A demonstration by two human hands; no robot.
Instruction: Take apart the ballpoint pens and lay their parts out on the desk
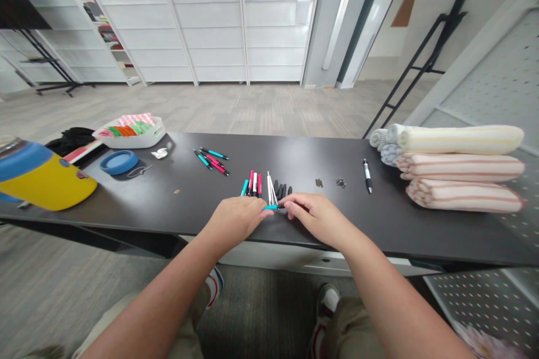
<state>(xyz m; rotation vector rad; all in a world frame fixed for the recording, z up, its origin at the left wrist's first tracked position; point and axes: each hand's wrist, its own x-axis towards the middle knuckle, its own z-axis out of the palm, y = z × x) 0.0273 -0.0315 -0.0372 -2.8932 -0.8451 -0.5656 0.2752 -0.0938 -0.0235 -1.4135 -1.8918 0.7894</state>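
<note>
Close to the table's near edge, my left hand [236,217] is closed on a teal pen barrel [270,207]. The fingers of my right hand [315,215] pinch a black pen part [281,207] at the barrel's right end; whether the two are joined, I cannot tell. Just beyond my hands lie pink, white and teal pen barrels [254,184], thin white refills [270,186] and several black pen parts [283,189]. To their right are a small cluster of brownish pieces [319,183] and a little pile of tiny metal pieces [341,183].
Teal and pink pens [213,161] lie farther back on the dark table [295,152]. A white-and-black pen [368,176] is near rolled towels [463,168] at right. Leftward are a white tray [158,133], a blue lid [118,162] and a yellow-and-blue container [46,176].
</note>
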